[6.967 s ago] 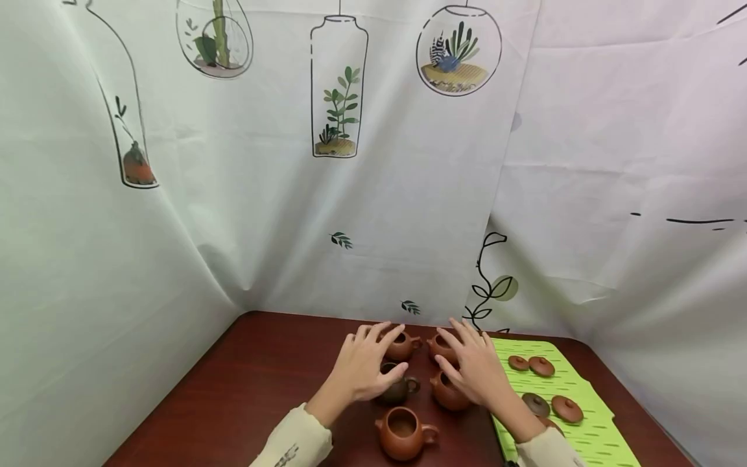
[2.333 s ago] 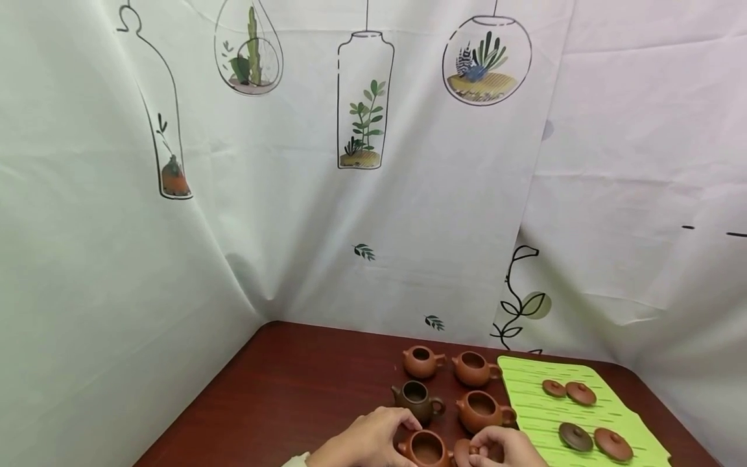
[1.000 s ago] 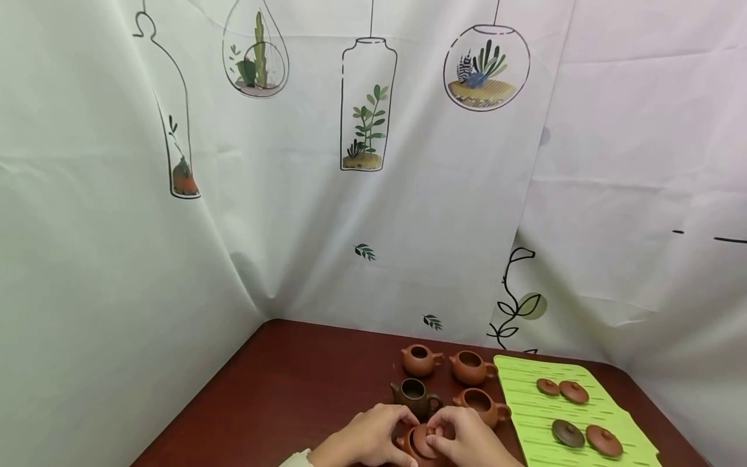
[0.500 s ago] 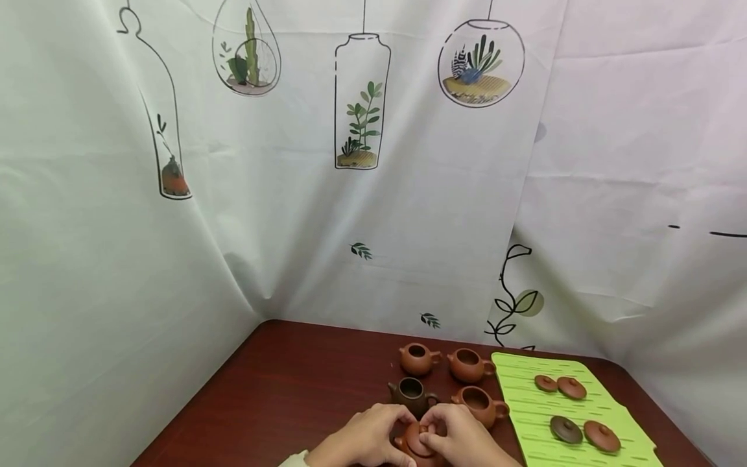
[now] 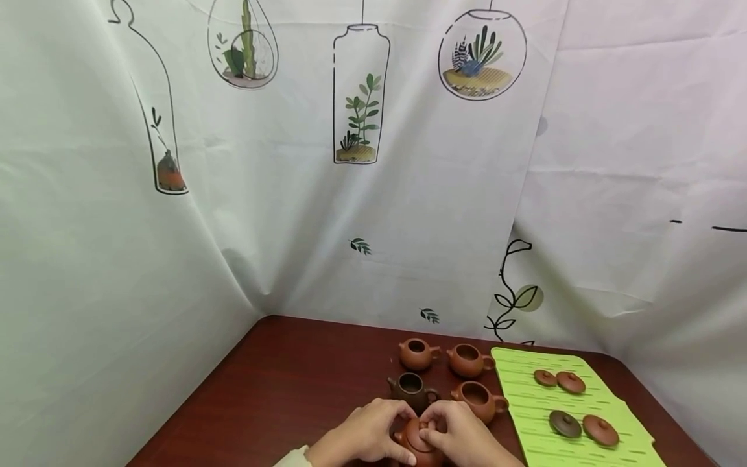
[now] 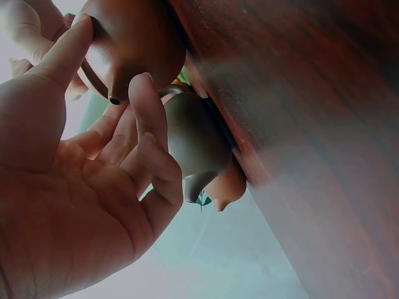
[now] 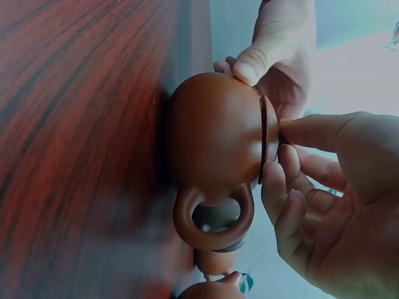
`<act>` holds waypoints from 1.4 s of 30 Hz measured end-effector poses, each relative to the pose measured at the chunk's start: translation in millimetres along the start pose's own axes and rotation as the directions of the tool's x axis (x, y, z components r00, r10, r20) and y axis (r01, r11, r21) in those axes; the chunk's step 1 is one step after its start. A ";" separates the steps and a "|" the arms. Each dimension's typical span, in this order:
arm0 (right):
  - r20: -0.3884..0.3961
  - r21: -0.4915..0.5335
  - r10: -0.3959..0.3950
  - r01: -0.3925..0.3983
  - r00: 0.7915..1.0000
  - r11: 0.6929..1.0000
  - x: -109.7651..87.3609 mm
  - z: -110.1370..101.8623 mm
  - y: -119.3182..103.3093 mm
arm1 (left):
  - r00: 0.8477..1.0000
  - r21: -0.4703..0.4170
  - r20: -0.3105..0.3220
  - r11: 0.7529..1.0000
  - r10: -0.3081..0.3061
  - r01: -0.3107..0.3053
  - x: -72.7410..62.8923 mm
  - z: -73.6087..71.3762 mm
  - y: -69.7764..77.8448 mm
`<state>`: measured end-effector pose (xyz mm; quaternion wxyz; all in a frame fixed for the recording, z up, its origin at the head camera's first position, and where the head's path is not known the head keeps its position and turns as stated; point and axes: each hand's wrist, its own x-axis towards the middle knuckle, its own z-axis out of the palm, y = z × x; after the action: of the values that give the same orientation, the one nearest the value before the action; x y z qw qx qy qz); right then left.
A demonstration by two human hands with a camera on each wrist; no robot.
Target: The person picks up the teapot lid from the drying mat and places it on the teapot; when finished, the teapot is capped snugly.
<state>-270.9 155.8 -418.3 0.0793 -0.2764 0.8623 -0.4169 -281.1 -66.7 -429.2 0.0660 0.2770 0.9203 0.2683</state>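
A reddish-brown clay teapot (image 7: 215,134) stands on the table at the front, its spout to the left and its looped handle to the right. My left hand (image 5: 369,433) holds the teapot's body from the spout side, thumb near and fingers on the far side. In my right hand (image 5: 461,436), thumb and fingers pinch the knob of the teapot lid (image 7: 270,134). The lid lies over the teapot's mouth, with a thin dark gap between lid and rim in the right wrist view. My fingers partly hide the knob.
Behind stand a dark brown lidless teapot (image 5: 410,391) and several reddish lidless ones, such as the teapot (image 5: 478,400) at right. A green mat (image 5: 533,447) on the right bears a dark lid (image 5: 565,424) and several reddish lids. White patterned cloth (image 5: 280,214) encloses the table (image 5: 280,389).
Earlier both hands hovered over the teapots. My left hand then took hold of the front teapot, while my right brought a lid from the right, tilted it over the mouth and lowered it flatter.
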 end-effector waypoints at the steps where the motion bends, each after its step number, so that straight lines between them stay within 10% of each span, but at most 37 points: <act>1: -0.001 0.001 -0.005 0.005 1.000 1.000 0.2 0.1 0.1 | 1.000 -0.002 -0.001 1.000 0.001 -0.001 0.1 -0.1 -0.2; 42: -0.028 0.150 -0.032 0.036 0.999 0.988 0.5 1.6 11.1 | 0.999 0.023 -0.017 0.999 0.034 -0.034 0.8 -3.1 1.6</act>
<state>-275.3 160.0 -427.7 0.0817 -0.2790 0.8244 -0.4856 -281.8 -66.5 -425.7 0.0502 0.2909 0.9190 0.2612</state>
